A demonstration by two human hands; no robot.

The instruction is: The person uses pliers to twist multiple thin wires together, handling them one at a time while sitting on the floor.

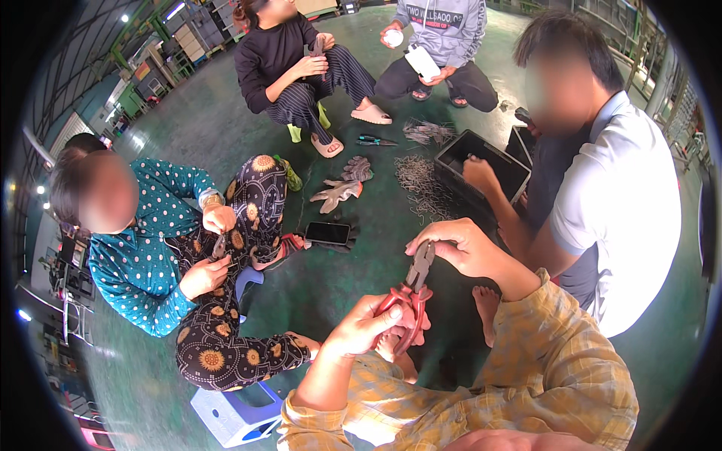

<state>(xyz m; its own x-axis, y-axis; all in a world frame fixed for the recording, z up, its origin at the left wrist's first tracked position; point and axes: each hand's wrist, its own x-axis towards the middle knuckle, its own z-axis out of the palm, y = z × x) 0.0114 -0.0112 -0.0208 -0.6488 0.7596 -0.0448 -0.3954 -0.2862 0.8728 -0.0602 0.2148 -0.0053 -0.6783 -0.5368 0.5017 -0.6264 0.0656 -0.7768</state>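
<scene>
My left hand [367,326] is closed around the red handles of a pair of combination pliers [420,269], whose dark metal jaws point up and away from me. Close to the jaw tips is my right hand [472,249], thumb and fingertips bent together in a pinch. Whatever it pinches, if anything, is too small to make out. Beyond my hands, a pile of small bent metal wire pieces [423,184] lies on the green floor, with a bundle of straighter metal pieces [430,132] farther off.
A black crate [442,161] stands right of the piles, a co-worker's hand over it. Work gloves [336,195], a phone [328,233] and teal-handled pliers [374,140] lie centre-left. A blue stool [218,413] is at lower left. Several people sit or squat around, one holding pliers [219,246].
</scene>
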